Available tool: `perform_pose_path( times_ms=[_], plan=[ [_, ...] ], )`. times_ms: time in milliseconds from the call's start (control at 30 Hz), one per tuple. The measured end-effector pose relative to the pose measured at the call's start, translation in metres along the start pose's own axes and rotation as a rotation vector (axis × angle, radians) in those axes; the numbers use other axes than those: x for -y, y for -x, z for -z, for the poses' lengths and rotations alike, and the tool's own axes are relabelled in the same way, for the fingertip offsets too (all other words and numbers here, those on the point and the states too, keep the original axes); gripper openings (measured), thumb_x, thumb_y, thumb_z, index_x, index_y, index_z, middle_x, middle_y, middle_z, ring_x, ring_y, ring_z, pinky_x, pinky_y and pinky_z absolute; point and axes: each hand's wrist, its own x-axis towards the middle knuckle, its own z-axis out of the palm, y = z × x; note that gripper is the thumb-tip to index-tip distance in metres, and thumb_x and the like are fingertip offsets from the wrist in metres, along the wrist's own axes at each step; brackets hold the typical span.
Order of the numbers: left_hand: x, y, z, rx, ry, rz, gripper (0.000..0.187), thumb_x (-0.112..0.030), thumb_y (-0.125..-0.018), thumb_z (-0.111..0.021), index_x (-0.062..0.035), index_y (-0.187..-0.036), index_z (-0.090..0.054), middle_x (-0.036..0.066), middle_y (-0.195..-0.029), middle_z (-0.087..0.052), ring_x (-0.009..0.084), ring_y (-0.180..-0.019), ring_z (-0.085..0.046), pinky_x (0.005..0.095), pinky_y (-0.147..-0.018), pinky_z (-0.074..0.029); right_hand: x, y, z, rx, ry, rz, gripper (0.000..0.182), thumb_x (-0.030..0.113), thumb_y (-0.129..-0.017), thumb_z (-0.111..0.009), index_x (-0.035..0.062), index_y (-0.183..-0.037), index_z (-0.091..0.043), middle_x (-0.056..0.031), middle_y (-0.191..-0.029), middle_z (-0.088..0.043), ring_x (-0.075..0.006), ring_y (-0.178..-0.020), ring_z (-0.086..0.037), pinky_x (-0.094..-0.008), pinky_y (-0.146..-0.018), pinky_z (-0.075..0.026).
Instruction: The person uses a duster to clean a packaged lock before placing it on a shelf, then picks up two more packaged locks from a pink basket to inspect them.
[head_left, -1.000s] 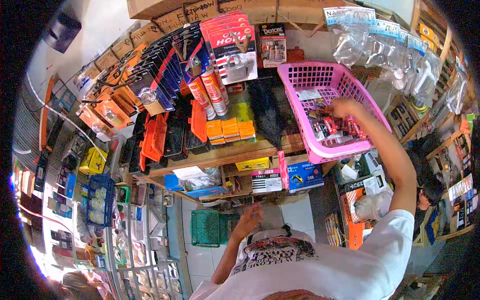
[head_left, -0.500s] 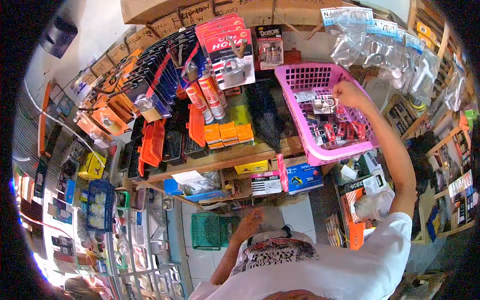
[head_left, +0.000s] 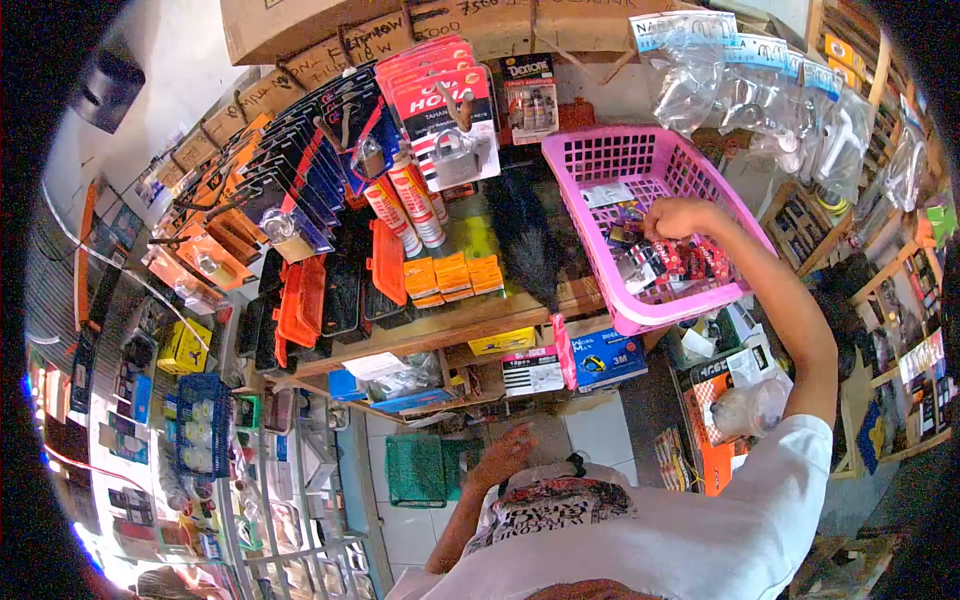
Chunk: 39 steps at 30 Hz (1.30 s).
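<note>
My right hand (head_left: 678, 218) is inside the pink basket (head_left: 625, 306), fingers bent down over small red and dark packets (head_left: 700, 262). Its fingertips are closed together among the packets, and I cannot make out what they hold. A white label (head_left: 607, 194) lies near the basket's left wall. Low in front of my body, beneath the shelf edge, hangs my left hand (head_left: 507, 455), with its fingers apart and nothing in them. A green basket (head_left: 415, 470) stands on the floor just left of it.
Left of the pink basket are a black bristly item (head_left: 527, 225), orange small boxes (head_left: 452, 275), white-red tubes (head_left: 415, 205) and carded padlocks (head_left: 455, 150). Plastic bags (head_left: 690, 85) hang at the upper right. A blue box (head_left: 608, 358) sits under the wooden shelf edge (head_left: 430, 325).
My right hand has moved down and left within the pink basket, onto the packets. The silvery item beside it no longer shows in the same place. The view has shifted slightly.
</note>
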Motion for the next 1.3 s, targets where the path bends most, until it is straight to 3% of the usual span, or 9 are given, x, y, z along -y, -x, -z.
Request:
perform_pose_path(
  times_ms=[233, 367, 633, 767, 900, 1033, 1067, 1200, 1300],
  plan=[
    [-0.02, 0.009, 0.012, 0.07, 0.194, 0.02, 0.044, -0.024, -0.1, -0.055, -0.0104, -0.14, -0.044, 0.014, -0.125, -0.059, 0.0278, -0.107, -0.064, 0.0358, -0.086, -0.053, 0.073, 0.08, 0.022, -0.582, 0.189, -0.007, 0.012, 0.01, -0.077, -0.058, 0.0, -0.08, -0.062, -0.0199, -0.08, -0.064, -0.0385, -0.079, -0.063, -0.0442, -0.068, -0.047],
    [-0.005, 0.007, 0.0, 0.105, 0.159, -0.065, 0.044, -0.03, -0.103, -0.049, -0.01, -0.141, -0.042, 0.01, -0.127, -0.058, 0.0251, -0.111, -0.061, 0.0395, -0.095, -0.047, 0.134, 0.154, 0.028, -0.919, 0.119, 0.174, 0.007, 0.007, -0.085, -0.058, 0.0016, -0.087, -0.061, -0.0179, -0.076, -0.06, -0.0376, -0.074, -0.061, -0.043, -0.065, -0.047],
    [-0.122, -0.026, 0.051, 0.376, 1.084, 0.107, 0.076, -0.065, -0.097, -0.035, -0.0045, -0.143, -0.039, 0.014, -0.131, -0.056, 0.0269, -0.115, -0.058, 0.0452, -0.099, -0.044, 0.188, 0.173, -0.043, -0.223, -0.141, 0.719, 0.009, 0.014, -0.084, -0.058, 0.0079, -0.09, -0.061, -0.0104, -0.084, -0.06, -0.0317, -0.087, -0.063, -0.0453, -0.071, -0.051],
    [-0.152, -0.029, 0.057, 0.652, 1.385, 0.004, 0.085, -0.072, -0.092, -0.037, -0.0028, -0.142, -0.04, 0.018, -0.131, -0.056, 0.0272, -0.115, -0.058, 0.0455, -0.094, -0.047, 0.209, 0.129, -0.124, -0.109, -0.027, 0.673, 0.007, 0.015, -0.086, -0.06, 0.0102, -0.091, -0.063, -0.0074, -0.089, -0.062, -0.0285, -0.091, -0.064, -0.0422, -0.072, -0.051],
    [-0.144, -0.033, 0.056, 0.724, 1.091, 0.11, 0.075, -0.068, -0.094, -0.038, -0.0012, -0.124, -0.055, 0.012, -0.109, -0.065, 0.0198, -0.097, -0.064, 0.0354, -0.081, -0.053, 0.215, 0.102, -0.153, -0.133, -0.281, 0.559, 0.01, 0.018, -0.087, -0.063, 0.0102, -0.093, -0.063, -0.0088, -0.093, -0.065, -0.0308, -0.091, -0.064, -0.0448, -0.075, -0.052],
    [-0.131, -0.019, 0.042, 0.517, 1.396, 0.238, 0.073, -0.067, -0.094, -0.038, -0.0022, -0.124, -0.055, 0.011, -0.101, -0.065, 0.019, -0.089, -0.065, 0.0335, -0.074, -0.054, 0.195, 0.104, -0.161, -0.634, -0.389, 0.434, 0.054, 0.026, -0.088, -0.068, 0.0053, -0.134, -0.048, -0.0201, -0.129, -0.053, -0.0391, -0.124, -0.048, -0.0461, -0.102, -0.041],
    [-0.133, -0.017, 0.042, 0.452, 1.456, 0.261, 0.075, -0.068, -0.094, -0.038, -0.0037, -0.129, -0.052, 0.013, -0.103, -0.065, 0.0226, -0.091, -0.066, 0.0365, -0.074, -0.054, 0.186, 0.105, -0.163, -0.526, -0.361, 0.395, 0.08, 0.028, -0.089, -0.068, -0.0005, -0.149, -0.023, -0.0256, -0.143, -0.037, -0.0401, -0.136, -0.035, -0.0437, -0.112, -0.03],
    [-0.124, -0.012, 0.05, 0.274, 1.633, 0.248, 0.082, -0.072, -0.092, -0.034, -0.0081, -0.142, -0.043, 0.018, -0.106, -0.066, 0.0319, -0.094, -0.066, 0.0443, -0.076, -0.055, 0.159, 0.087, -0.219, -0.575, -0.405, 0.349, 0.09, 0.035, -0.093, -0.065, -0.0034, -0.151, -0.008, -0.0268, -0.15, -0.028, -0.0346, -0.141, -0.031, -0.0444, -0.112, -0.031],
    [-0.113, -0.01, 0.051, 0.202, 1.76, 0.261, 0.086, -0.075, -0.09, -0.031, -0.009, -0.144, -0.041, 0.021, -0.107, -0.066, 0.0355, -0.094, -0.067, 0.0503, -0.075, -0.054, 0.153, 0.059, -0.25, -0.332, -1.049, 0.205, 0.081, 0.037, -0.094, -0.064, 0.0017, -0.15, -0.018, -0.0235, -0.142, -0.041, -0.032, -0.132, -0.044, -0.0431, -0.104, -0.04]
  ],
)
